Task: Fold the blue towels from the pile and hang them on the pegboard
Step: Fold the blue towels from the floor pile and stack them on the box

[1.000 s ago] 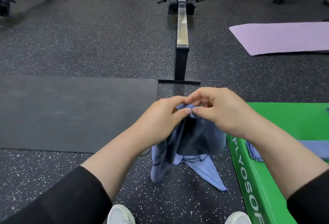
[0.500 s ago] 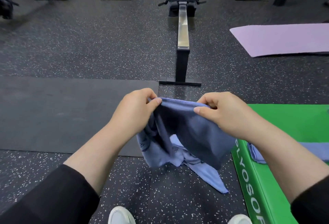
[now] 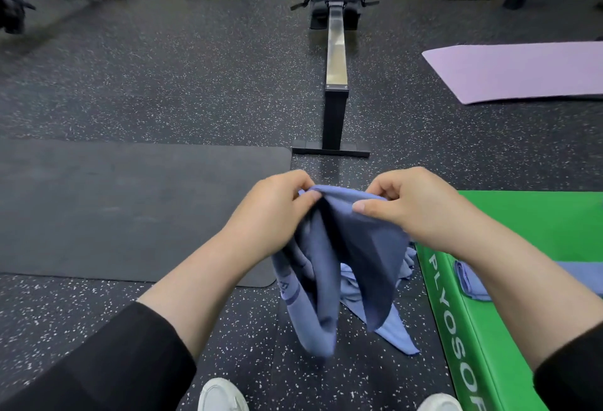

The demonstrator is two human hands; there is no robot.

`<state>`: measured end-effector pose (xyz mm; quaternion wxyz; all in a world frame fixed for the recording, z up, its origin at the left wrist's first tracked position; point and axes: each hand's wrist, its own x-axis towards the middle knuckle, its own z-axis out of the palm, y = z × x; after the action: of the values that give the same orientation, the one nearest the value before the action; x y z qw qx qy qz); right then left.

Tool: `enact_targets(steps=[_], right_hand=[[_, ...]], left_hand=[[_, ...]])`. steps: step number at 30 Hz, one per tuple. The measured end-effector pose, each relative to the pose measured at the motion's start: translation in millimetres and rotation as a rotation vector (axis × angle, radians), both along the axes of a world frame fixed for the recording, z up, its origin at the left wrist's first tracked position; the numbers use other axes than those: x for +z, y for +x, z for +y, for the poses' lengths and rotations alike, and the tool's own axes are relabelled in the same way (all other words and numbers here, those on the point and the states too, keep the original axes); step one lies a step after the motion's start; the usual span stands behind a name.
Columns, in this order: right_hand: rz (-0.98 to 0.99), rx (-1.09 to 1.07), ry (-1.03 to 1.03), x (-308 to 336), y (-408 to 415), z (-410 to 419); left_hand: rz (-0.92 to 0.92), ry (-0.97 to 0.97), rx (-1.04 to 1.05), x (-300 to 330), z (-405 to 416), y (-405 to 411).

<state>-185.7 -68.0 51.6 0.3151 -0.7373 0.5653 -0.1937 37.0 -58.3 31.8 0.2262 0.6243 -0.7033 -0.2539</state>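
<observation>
We see open floor ahead of the hands: speckled black rubber flooring (image 3: 163, 67) runs clear up to the foot of a black-and-steel rowing machine (image 3: 336, 61), which stands straight ahead. To the left a flat dark grey exercise mat (image 3: 114, 208) lies with its rounded corner just beside the left forearm; to the right a bright green padded plyo box (image 3: 509, 280) has its near edge just beside the hanging cloth.

The left hand (image 3: 270, 214) and right hand (image 3: 414, 208) both grip the top edge of a crumpled blue cloth towel (image 3: 352, 260), held in the air between them. On each hand the fingers are curled narrowly over the hem with the thumb pressing from our side, so both pinch the fabric. The hands are near each other, with a short span of hem stretched between. The towel droops in loose folds; its lower end is blurred, so we cannot tell whether it touches the floor.

Another blue folded towel (image 3: 473, 283) rests on top of the green box, partly hidden by the right forearm. A lilac yoga mat (image 3: 522, 71) lies well apart at the far right. Two white shoe tips (image 3: 222, 394) show at the bottom edge.
</observation>
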Motion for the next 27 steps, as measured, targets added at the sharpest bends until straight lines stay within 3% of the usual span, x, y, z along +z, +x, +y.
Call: enact_targets(steps=[5,11,17,22,27], right_hand=[[-0.133,-0.122,0.02,3.0,-9.5,0.4],[-0.59,-0.256,0.311,-0.7,-1.5,5.1],[-0.694,-0.256,0.477,-1.7,12.9,9.3],[-0.734,-0.259,0.493,-2.4,34.1,16.3],[-0.767,-0.258,0.519,-7.0,44.0,17.4]], left_hand=[[0.115,0.013,0.079,-4.6,-3.2,6.3],[0.364,-0.029,0.143,-3.7,-2.1,3.2],[0.339,-0.106,0.076,0.7,4.1,-9.4],[0.371,-0.112,0.044,1.6,10.8,-24.5],[0.235,-0.134,0.013,0.3,15.9,-32.0]])
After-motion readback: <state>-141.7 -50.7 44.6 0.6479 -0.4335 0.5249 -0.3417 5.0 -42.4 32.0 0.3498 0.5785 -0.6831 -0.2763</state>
